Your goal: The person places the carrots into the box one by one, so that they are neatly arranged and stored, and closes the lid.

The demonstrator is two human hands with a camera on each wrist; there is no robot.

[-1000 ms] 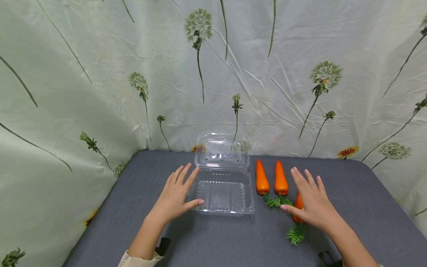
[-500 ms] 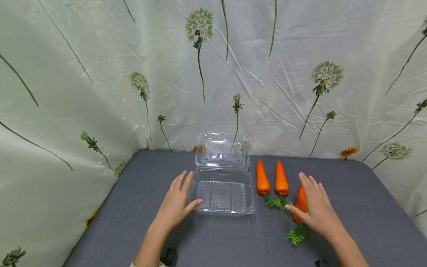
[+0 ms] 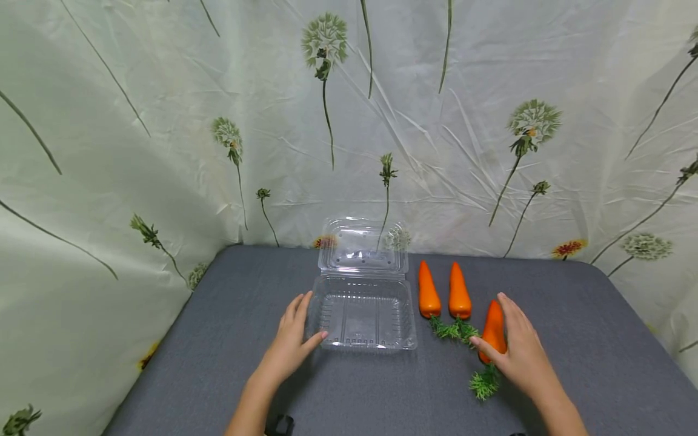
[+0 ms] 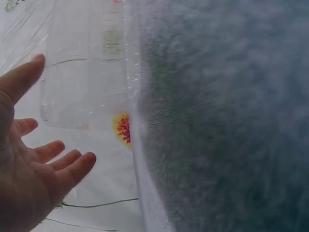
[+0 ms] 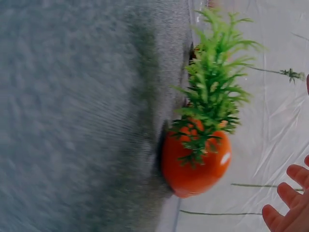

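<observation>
A clear plastic clamshell box (image 3: 360,321) sits on the table, its lid (image 3: 362,245) raised behind the base. At its left side is my left hand (image 3: 291,339), thumb near the front left corner; whether it touches the wall I cannot tell. In the left wrist view the left hand (image 4: 43,179) has spread fingers and holds nothing. My right hand (image 3: 520,348) hovers beside the nearest orange carrot (image 3: 493,332), thumb on one side and fingers on the other. The right wrist view has that carrot (image 5: 195,164) apart from the fingers (image 5: 289,195).
Two more carrots (image 3: 428,293) (image 3: 460,293) lie side by side right of the box, green tops (image 3: 452,329) toward me. The grey tablecloth (image 3: 382,393) covers the table. A dandelion-print curtain (image 3: 436,151) hangs behind it.
Both hands have lowered and drawn slightly back toward me. The right hand has come down beside the nearest carrot, uncovering more of it. The box and carrots have not moved.
</observation>
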